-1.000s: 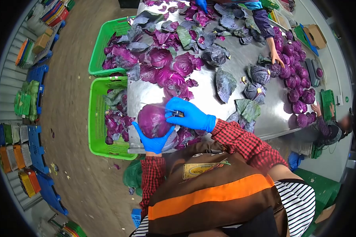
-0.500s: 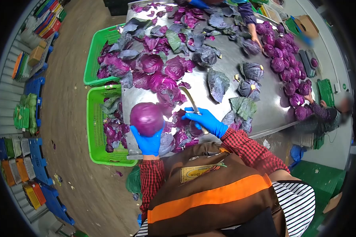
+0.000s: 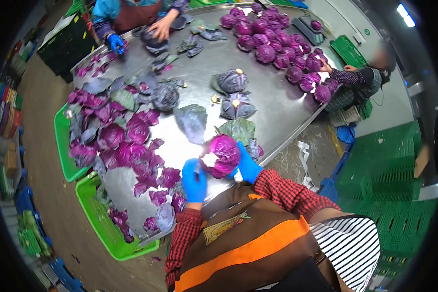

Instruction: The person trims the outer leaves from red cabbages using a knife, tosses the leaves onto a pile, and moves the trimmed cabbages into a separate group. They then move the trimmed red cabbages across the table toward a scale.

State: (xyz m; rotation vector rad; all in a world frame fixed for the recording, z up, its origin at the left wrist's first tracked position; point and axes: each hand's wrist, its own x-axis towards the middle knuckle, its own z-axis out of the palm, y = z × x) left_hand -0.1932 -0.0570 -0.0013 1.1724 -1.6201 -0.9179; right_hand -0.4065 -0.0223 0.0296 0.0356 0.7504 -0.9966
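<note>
A peeled red cabbage [image 3: 222, 155] is held up over the near edge of the metal table [image 3: 180, 86], with a pale patch on its left side. My right hand [image 3: 248, 164], in a blue glove, supports it from the right, fingers partly hidden behind it. Below that palm shows a short pale piece, seemingly the end of the knife handle [image 3: 238, 176]; the blade is hidden. My blue-gloved left hand [image 3: 194, 182] is closed at the cabbage's left side, fingertips against it. Loose purple leaves [image 3: 169, 177] lie to the left, and a green outer leaf [image 3: 239, 129] lies just beyond.
Two untrimmed cabbages [image 3: 237, 106] stand mid-table. Many peeled cabbages [image 3: 272, 41] are piled at the far right, where a co-worker [image 3: 357, 80] reaches in. Another co-worker [image 3: 136, 14] handles a cabbage at the far left. Green crates [image 3: 117, 243] with leaves flank the left edge.
The cabbage has moved right, from my left hand alone to between both hands. The knife's curved blade has gone out of sight. My view has turned to the right.
</note>
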